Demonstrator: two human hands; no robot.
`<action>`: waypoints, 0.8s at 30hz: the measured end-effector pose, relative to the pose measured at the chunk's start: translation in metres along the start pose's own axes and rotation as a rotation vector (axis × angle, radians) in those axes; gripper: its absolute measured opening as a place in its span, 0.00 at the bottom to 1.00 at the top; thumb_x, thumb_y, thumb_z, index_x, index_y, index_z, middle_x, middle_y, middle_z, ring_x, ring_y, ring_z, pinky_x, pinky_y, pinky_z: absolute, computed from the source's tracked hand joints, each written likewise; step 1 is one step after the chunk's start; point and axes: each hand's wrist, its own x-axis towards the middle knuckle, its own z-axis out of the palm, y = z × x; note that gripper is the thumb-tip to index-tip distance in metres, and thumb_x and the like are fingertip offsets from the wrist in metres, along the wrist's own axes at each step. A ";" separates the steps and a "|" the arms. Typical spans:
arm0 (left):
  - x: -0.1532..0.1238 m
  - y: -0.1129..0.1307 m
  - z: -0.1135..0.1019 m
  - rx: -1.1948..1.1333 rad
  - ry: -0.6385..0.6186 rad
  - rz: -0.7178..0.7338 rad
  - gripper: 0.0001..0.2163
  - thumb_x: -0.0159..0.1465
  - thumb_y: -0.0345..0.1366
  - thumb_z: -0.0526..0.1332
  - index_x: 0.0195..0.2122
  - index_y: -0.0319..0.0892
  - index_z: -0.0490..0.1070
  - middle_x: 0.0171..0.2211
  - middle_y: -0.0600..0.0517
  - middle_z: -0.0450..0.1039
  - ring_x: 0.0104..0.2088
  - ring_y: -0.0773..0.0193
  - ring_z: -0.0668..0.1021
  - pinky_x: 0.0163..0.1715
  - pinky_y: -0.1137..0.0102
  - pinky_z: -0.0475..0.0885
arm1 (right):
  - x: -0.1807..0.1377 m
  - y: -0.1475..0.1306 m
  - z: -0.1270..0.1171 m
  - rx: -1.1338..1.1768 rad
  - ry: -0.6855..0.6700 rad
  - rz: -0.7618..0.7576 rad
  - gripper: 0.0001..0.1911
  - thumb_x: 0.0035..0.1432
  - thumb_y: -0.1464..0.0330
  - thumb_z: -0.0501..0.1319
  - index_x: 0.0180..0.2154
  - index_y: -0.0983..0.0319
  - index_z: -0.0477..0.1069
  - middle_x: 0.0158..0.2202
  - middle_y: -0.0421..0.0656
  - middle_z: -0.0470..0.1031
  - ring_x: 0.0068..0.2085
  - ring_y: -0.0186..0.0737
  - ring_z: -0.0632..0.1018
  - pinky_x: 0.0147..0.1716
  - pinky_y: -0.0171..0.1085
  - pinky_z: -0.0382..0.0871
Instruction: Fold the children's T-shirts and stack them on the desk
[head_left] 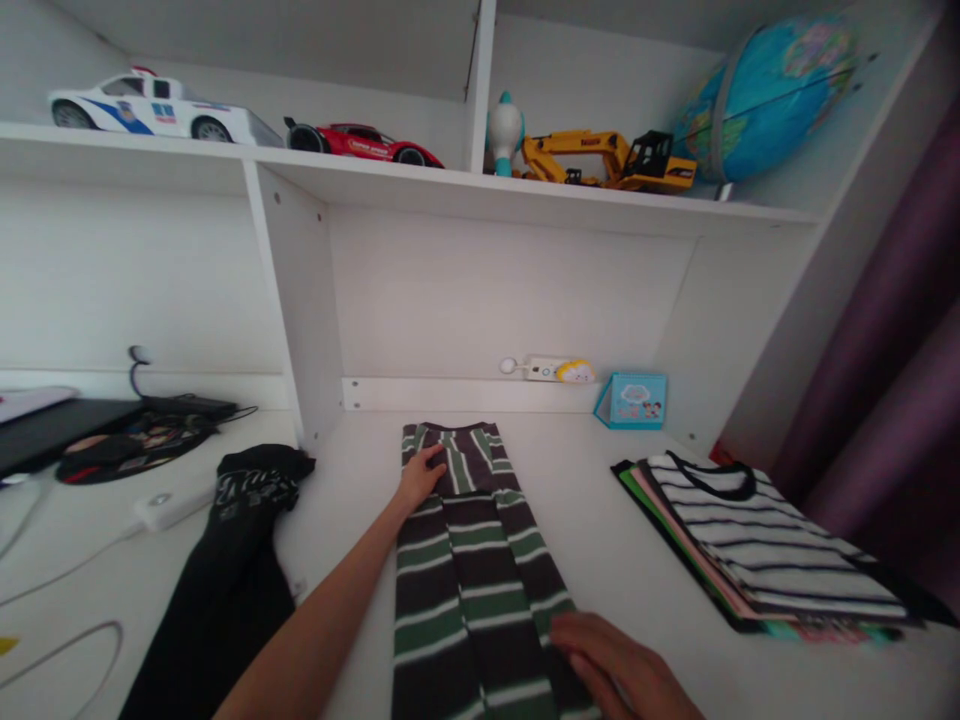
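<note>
A dark shirt with green and white stripes (480, 560) lies folded lengthwise into a narrow strip on the white desk (600, 520). My left hand (421, 477) rests flat on its far left corner, near the collar end. At the near end, my right hand (619, 668) presses on the shirt's right edge. Neither hand lifts the cloth; both lie on top of it.
A stack of folded shirts (765, 550), a white striped one on top, lies at the right. A black garment (232, 560) lies crumpled at the left beside a white charger and cables. A small blue box (634, 400) stands against the back wall. Toy cars, an excavator and a globe fill the shelf above.
</note>
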 end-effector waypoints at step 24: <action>-0.015 0.012 0.002 0.241 -0.014 0.069 0.24 0.53 0.32 0.59 0.53 0.40 0.61 0.52 0.47 0.64 0.50 0.59 0.67 0.51 0.68 0.59 | 0.189 0.084 0.002 -0.275 -0.295 0.190 0.24 0.57 0.55 0.48 0.49 0.62 0.65 0.53 0.50 0.63 0.54 0.45 0.64 0.50 0.41 0.58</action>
